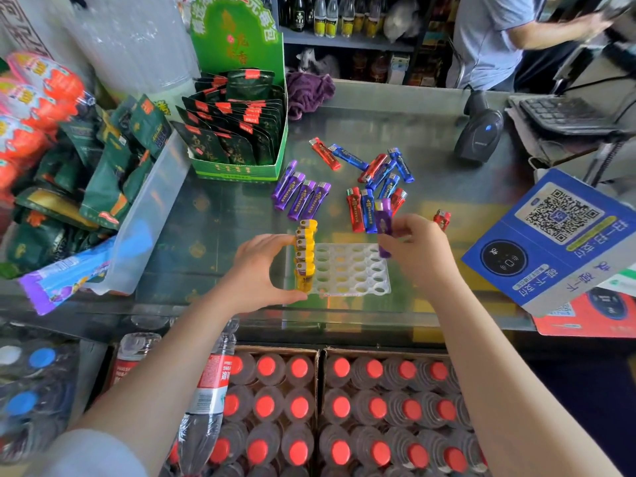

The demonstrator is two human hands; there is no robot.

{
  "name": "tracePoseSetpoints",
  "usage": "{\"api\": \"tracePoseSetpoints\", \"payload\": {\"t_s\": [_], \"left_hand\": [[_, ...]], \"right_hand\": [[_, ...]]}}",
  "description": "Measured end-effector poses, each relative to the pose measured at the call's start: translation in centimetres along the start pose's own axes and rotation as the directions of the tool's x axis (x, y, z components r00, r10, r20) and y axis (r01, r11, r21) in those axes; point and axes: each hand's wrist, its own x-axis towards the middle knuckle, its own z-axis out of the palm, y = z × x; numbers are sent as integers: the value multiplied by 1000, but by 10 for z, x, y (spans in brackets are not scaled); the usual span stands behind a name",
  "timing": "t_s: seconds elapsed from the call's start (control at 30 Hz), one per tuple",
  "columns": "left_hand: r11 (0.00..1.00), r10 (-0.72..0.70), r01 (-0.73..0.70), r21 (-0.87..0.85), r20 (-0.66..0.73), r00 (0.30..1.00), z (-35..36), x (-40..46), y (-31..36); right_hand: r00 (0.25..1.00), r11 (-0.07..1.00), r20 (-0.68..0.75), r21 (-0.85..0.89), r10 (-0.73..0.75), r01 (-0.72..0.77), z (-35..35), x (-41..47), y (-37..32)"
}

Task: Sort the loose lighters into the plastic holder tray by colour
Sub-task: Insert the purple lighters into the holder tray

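A clear plastic holder tray (347, 270) lies on the glass counter, its left column filled with upright yellow lighters (305, 253). My left hand (265, 266) steadies that column, forefinger at its far end and thumb at its near end. My right hand (418, 249) pinches a purple lighter (383, 225) upright over the tray's far right corner. Several purple lighters (303, 194) lie loose behind the tray. Red and blue lighters (378, 177) lie mixed in a pile further right. One red lighter (442, 218) lies just beyond my right hand.
A green display box of sachets (241, 166) stands at the back left, with snack packets (86, 166) beside it. A barcode scanner (478, 136) and a blue QR payment sign (550, 235) are on the right. Boxes of red-capped bottles (337, 407) sit below the counter. A person stands at the back right.
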Motion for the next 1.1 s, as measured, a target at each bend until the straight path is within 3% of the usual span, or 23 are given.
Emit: {"api": "tracePoseSetpoints", "payload": {"t_s": [0.17, 0.33, 0.63, 1.1], "left_hand": [[1000, 17, -17, -5, 2, 1000, -1, -3, -3], [999, 37, -37, -3, -18, 999, -1, -3, -3], [999, 46, -46, 0, -22, 999, -1, -2, -3], [999, 26, -27, -40, -21, 999, 0, -4, -3]], "right_hand": [[974, 973, 92, 125, -205, 193, 35, -4, -24], [971, 977, 127, 94, -204, 193, 57, 2, -25], [935, 935, 65, -37, -349, 352, 61, 4, -27], [930, 930, 41, 2, -367, 367, 61, 1, -19]]}}
